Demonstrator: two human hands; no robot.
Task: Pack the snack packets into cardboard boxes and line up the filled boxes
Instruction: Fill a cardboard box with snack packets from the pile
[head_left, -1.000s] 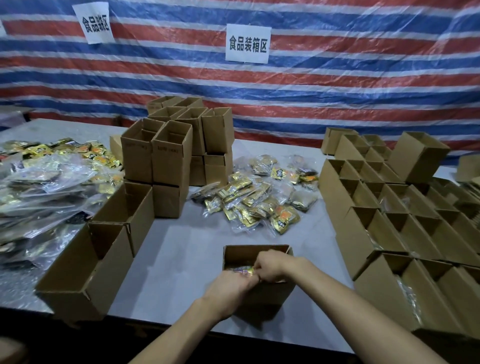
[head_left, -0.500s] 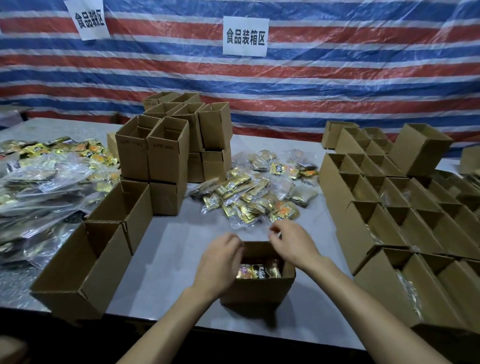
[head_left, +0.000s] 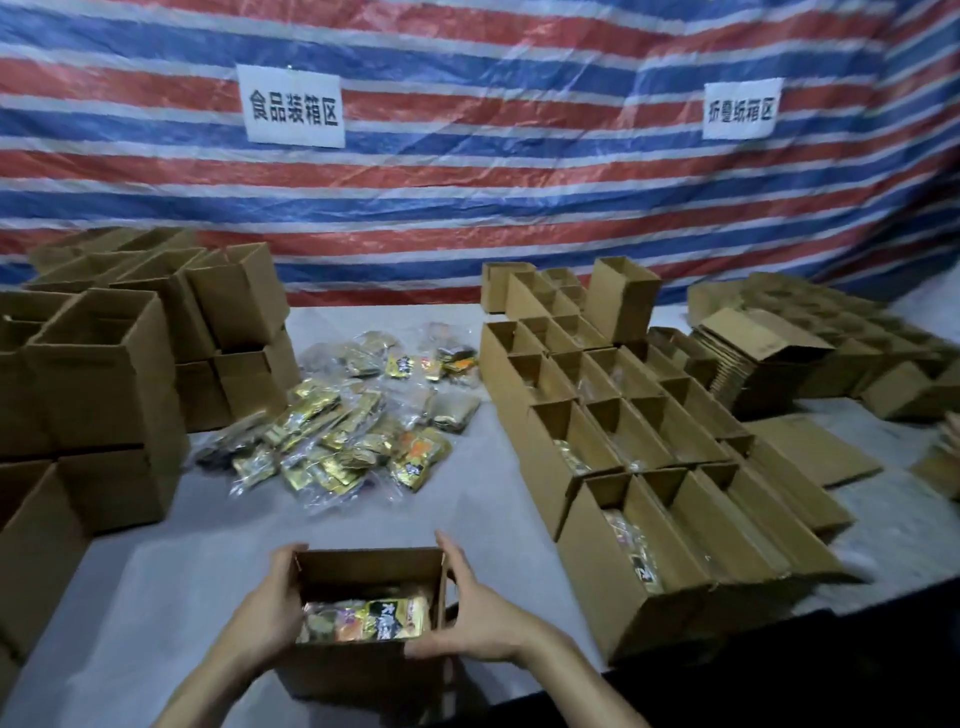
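Observation:
An open cardboard box (head_left: 363, 670) stands at the table's near edge with snack packets (head_left: 363, 621) inside. My left hand (head_left: 270, 608) grips its left wall, fingers curled over the rim. My right hand (head_left: 475, 610) holds the right wall, thumb along the front. A loose heap of gold and orange snack packets (head_left: 337, 441) lies in the middle of the table. Rows of filled open boxes (head_left: 649, 452) stand to the right, the nearest one (head_left: 613, 582) close to my right hand.
Stacks of empty boxes (head_left: 114, 374) fill the left side of the grey table (head_left: 156, 597). Flattened cardboard (head_left: 769, 358) and more boxes sit far right. A striped tarp wall with white signs (head_left: 293, 106) closes the back.
Both hands left the box's inside and top and now clasp its two sides. The camera has turned right, bringing the lined-up boxes and flat cardboard into view.

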